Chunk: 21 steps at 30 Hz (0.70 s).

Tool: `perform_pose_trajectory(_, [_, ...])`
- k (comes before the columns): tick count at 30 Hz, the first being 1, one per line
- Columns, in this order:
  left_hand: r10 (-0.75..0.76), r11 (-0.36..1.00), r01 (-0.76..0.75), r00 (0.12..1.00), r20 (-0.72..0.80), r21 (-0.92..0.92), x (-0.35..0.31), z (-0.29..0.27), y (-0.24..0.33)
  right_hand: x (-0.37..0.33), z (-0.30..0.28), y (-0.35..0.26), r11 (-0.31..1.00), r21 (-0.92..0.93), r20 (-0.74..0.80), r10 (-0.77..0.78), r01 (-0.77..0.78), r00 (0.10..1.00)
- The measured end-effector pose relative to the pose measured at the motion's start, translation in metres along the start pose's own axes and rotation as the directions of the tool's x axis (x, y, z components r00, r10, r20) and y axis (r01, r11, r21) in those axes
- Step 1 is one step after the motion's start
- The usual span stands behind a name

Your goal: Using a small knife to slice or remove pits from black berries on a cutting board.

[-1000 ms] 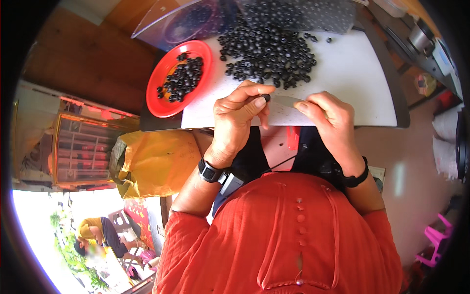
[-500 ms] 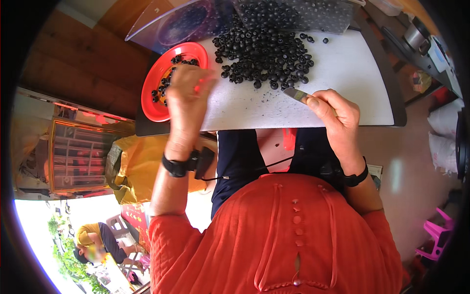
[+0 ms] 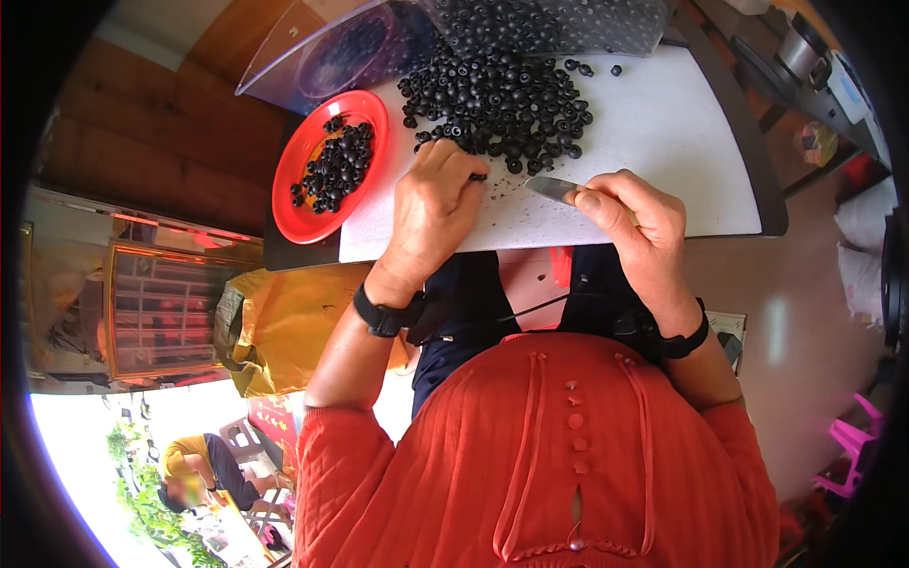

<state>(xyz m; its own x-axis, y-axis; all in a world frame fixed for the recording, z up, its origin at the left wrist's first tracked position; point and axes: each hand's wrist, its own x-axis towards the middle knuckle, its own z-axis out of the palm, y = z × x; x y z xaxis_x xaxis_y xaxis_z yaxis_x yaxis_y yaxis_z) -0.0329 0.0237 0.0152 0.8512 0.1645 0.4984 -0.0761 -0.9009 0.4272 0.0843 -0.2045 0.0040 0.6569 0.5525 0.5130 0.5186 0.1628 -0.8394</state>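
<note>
My left hand [image 3: 437,201] is closed at the near edge of the pile, pinching a small black round part [image 3: 478,177] between thumb and fingers. In my right hand [image 3: 636,216] is a short knife [image 3: 552,188], its blade pointing left toward that part but apart from it. Beyond both hands lies a heap of small black round parts [image 3: 516,99], some with a hole or ring showing. To the left, a red plate [image 3: 289,204] holds more black parts [image 3: 341,168]. Dark crumbs are scattered on the white board [image 3: 696,151] between my hands.
A clear plastic sheet or bin wall [image 3: 284,66] stands behind the heap. A yellow bag [image 3: 294,317] hangs below the table at left. A person [image 3: 213,469] sits outside at lower left. A pink stool [image 3: 852,440] and white sacks [image 3: 860,275] are on the right.
My left hand has moved from over the red plate to the right, to the heap's near edge, and now pinches a black part. The knife stays in my right hand, slightly shifted left.
</note>
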Motion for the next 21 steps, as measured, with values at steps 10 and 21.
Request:
perform_pose_trajectory(10, [-0.161, 0.984, 0.174, 0.963, -0.218, 0.041, -0.016, 0.0, 0.01, -0.001, 0.005, 0.007, 0.997, -0.042, -0.022, -0.072, 0.071, 0.997])
perform_pose_trajectory(21, [-0.152, 0.988, 0.153, 0.978, -0.145, -0.002, -0.016, -0.005, 0.005, -0.002, 0.007, 0.006, 0.994, -0.069, -0.024, -0.084, 0.082, 0.996])
